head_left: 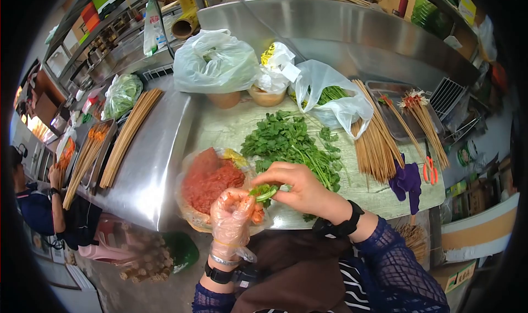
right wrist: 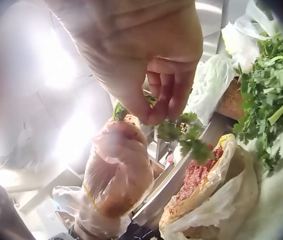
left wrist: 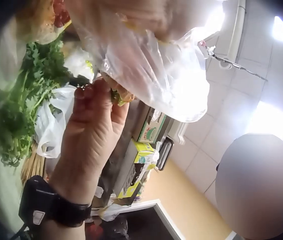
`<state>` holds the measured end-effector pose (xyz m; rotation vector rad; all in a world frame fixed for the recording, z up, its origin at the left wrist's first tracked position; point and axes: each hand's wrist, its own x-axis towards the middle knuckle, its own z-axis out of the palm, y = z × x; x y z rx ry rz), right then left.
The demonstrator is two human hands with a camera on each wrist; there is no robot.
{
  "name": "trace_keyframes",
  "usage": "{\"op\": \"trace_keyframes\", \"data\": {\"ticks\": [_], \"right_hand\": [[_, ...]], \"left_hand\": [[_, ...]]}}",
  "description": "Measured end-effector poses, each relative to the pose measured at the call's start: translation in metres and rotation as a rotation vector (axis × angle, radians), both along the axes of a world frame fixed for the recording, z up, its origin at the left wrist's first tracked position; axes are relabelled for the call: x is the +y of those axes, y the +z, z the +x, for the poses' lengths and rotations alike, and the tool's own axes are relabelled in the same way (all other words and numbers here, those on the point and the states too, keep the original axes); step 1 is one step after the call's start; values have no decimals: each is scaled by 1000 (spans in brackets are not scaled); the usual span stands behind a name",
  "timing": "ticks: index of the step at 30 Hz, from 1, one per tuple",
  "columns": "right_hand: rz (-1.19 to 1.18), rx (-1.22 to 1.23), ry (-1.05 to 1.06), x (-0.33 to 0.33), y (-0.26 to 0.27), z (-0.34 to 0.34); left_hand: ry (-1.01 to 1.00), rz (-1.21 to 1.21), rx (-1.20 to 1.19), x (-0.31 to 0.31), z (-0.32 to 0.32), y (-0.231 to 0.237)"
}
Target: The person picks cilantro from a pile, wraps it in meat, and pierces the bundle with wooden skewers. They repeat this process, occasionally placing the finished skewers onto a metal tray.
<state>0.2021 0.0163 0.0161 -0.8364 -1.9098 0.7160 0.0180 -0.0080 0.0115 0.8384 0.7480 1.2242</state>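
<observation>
My left hand (head_left: 231, 219), in a clear plastic glove smeared with red, is curled at the front of the worktop and grips one end of a cilantro sprig (head_left: 265, 192). From the right, my bare right hand (head_left: 300, 186) pinches the same sprig between thumb and fingers. Its leaves hang below those fingertips in the right wrist view. Beyond both hands lies a loose heap of cilantro (head_left: 286, 140). Beside the gloved hand, red minced meat (head_left: 212, 178) fills a bowl lined with a plastic bag (head_left: 184, 203). The gloved palm hides whatever else it may hold.
Bundles of wooden skewers lie right (head_left: 377, 148) and left (head_left: 129, 140). Plastic bags (head_left: 214, 63) stand at the back. Purple gloves (head_left: 406, 184) and orange-handled scissors (head_left: 430, 171) are near the right edge. Another person (head_left: 41, 195) works at the far left.
</observation>
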Motion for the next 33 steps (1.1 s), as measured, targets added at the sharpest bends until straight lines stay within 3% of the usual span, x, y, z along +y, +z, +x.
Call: {"op": "trace_keyframes", "data": {"ticks": [9, 12, 15, 18, 19, 22, 26, 28, 29, 32, 33], "right_hand": [[99, 14, -163, -12, 1, 2], [-254, 321, -71, -18, 2, -3], [-353, 514, -9, -20, 0, -10], [-245, 270, -30, -19, 7, -3], [-285, 292, -29, -18, 5, -1], [-437, 404, -15, -14, -1, 1], [-620, 572, -1, -10, -1, 7], [-633, 582, -8, -8, -4, 8], [-629, 559, -5, -8, -3, 7], [-622, 517, 27, -8, 3, 1], [-624, 522, 43, -9, 4, -2]], "left_hand": [[55, -43, -83, -1, 4, -5], [87, -29, -73, -2, 9, -3], [118, 13, 0, -2, 9, -7], [108, 69, 11, -3, 10, -11], [97, 88, 1, -3, 11, -13], [72, 40, 105, 2, 5, -16], [213, 208, 325, 18, -16, -29], [205, 213, 396, 12, -17, -8], [82, 253, 432, 9, -23, -4], [-54, 322, 685, 8, -14, -10], [-49, 341, 666, 8, -7, -10]]}}
